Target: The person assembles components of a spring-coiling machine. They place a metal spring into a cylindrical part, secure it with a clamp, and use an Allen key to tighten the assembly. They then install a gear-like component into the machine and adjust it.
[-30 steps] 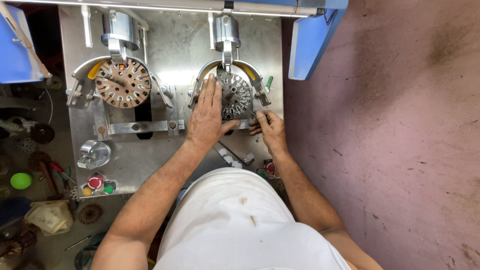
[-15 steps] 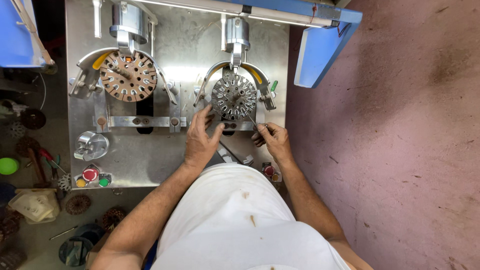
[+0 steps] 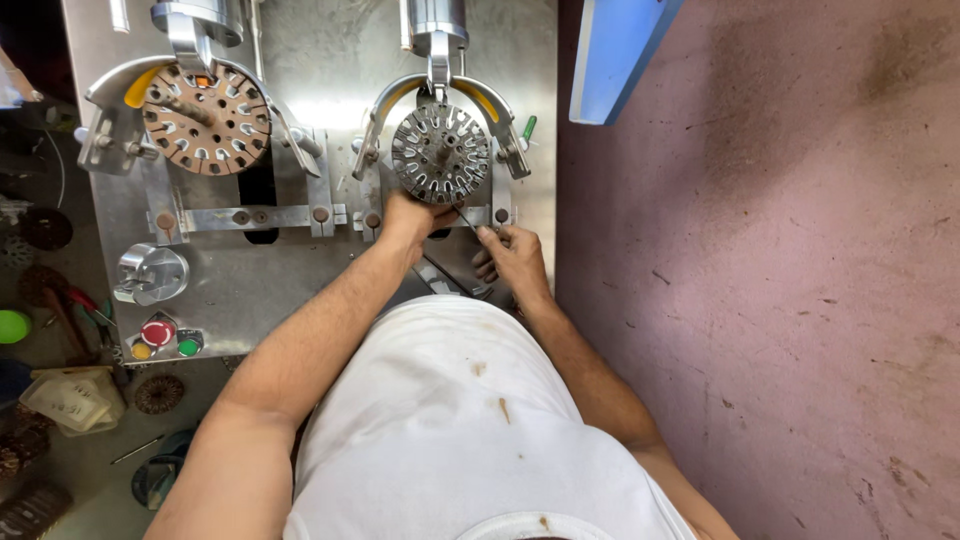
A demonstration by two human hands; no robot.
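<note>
A round slotted metal stator core [image 3: 440,152] sits in the right fixture of a steel winding machine [image 3: 300,60]. My left hand [image 3: 412,218] rests against the core's lower edge, fingers curled on it. Just to the right and lower, my right hand [image 3: 510,255] pinches a thin wire [image 3: 467,218] that runs up to the core. A second core [image 3: 206,118], wound with copper, is mounted in the left fixture, away from both hands.
A metal knob [image 3: 152,273] and red, yellow and green buttons [image 3: 158,337] sit on the machine's left front. Tools, a green ball [image 3: 14,326] and spare cores lie at the far left. A blue panel [image 3: 620,50] hangs at upper right over the pinkish floor [image 3: 780,280].
My left hand has slid down from covering the core's face to its lower edge. My right hand stays just right of it, now pinching the wire. The view has closed in.
</note>
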